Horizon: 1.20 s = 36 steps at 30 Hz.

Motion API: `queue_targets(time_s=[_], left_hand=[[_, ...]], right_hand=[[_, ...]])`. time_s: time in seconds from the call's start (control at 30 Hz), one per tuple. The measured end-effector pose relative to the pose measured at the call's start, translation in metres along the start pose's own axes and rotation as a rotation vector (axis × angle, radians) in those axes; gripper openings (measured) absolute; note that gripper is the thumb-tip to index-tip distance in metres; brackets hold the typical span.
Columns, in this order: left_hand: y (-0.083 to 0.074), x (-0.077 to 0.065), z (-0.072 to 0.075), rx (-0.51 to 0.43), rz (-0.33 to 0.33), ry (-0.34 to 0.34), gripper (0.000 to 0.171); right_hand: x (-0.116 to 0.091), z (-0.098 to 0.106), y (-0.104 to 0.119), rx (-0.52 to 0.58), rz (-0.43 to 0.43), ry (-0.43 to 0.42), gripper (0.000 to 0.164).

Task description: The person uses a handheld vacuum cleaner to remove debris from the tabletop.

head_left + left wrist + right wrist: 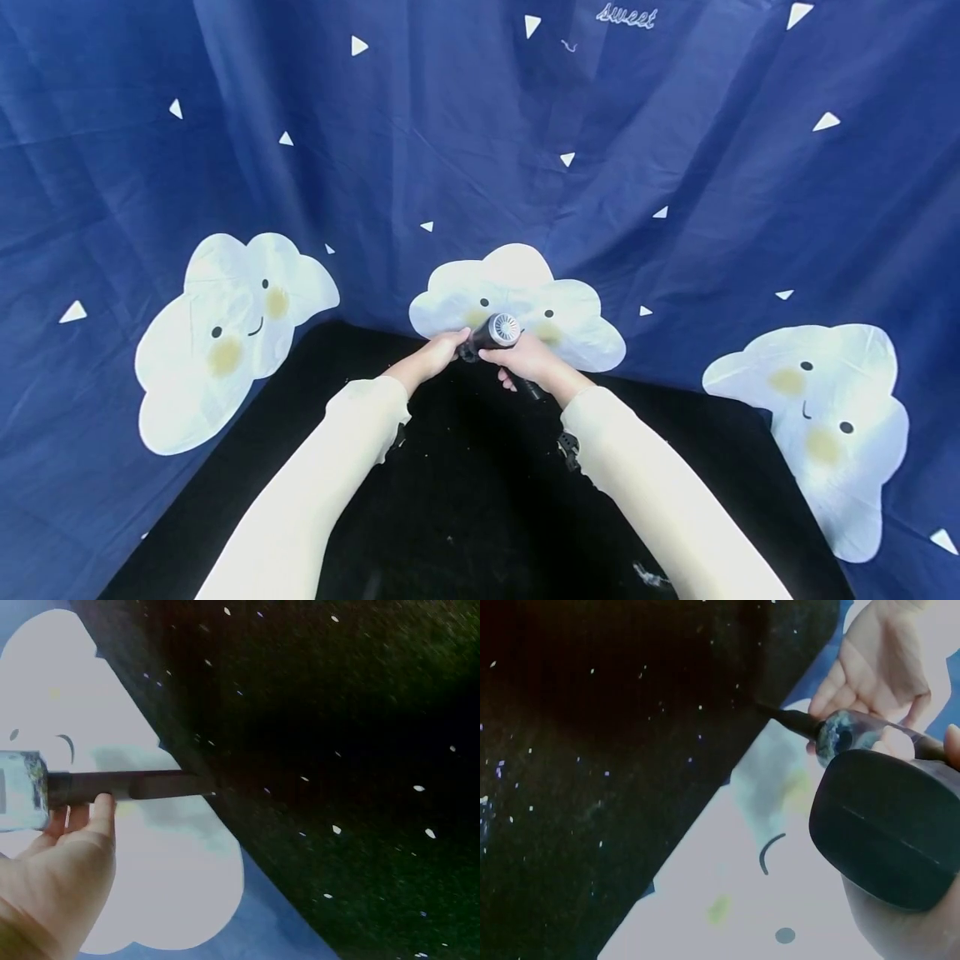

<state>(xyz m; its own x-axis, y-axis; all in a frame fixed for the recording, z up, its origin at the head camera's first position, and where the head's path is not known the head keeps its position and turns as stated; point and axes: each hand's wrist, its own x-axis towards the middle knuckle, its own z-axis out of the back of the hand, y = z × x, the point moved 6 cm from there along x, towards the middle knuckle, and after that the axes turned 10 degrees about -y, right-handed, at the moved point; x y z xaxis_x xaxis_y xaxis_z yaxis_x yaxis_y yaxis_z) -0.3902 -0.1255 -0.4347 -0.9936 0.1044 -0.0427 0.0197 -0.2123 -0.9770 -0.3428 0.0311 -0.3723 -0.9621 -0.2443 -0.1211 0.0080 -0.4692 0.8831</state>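
Both hands hold a black handheld vacuum cleaner (pixel 487 335) with a silver vented end, out in front of the body. The right hand (pixel 534 360) grips it by the handle (pixel 529 387), whose rounded base fills much of the right wrist view. On the other side, the left hand (pixel 437 353) has its fingers curled about the narrow dark nozzle (pixel 120 785), close to the clear dust cup (pixel 22 789). The nozzle points toward the black surface in the left wrist view. Part of the left thumb's contact is hidden.
Small white specks (pixel 419 788) are scattered over the black cloth surface (pixel 465 500). A pale crumpled scrap (pixel 649 575) lies by the right sleeve. Behind hangs a blue curtain (pixel 480 125) printed with white clouds and triangles.
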Motion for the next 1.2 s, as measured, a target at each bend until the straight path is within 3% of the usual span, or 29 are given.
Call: queue_targets(time_s=[0.3, 0.57, 0.83, 1.2], left_hand=[[-0.013, -0.006, -0.017, 0.240, -0.050, -0.033, 0.056], [-0.017, -0.020, -0.043, 0.496, -0.057, -0.069, 0.068], [-0.020, -0.038, -0.060, 0.610, -0.062, -0.158, 0.069], [-0.019, -0.054, -0.079, 0.725, -0.170, -0.226, 0.074]], right_hand=[[-0.017, 0.025, -0.007, 0.051, -0.035, 0.016, 0.044], [-0.034, 0.037, -0.033, 0.106, -0.052, 0.015, 0.042], [-0.047, 0.044, -0.058, 0.141, -0.082, 0.005, 0.039], [-0.059, 0.044, -0.095, 0.286, -0.134, 0.038, 0.038]])
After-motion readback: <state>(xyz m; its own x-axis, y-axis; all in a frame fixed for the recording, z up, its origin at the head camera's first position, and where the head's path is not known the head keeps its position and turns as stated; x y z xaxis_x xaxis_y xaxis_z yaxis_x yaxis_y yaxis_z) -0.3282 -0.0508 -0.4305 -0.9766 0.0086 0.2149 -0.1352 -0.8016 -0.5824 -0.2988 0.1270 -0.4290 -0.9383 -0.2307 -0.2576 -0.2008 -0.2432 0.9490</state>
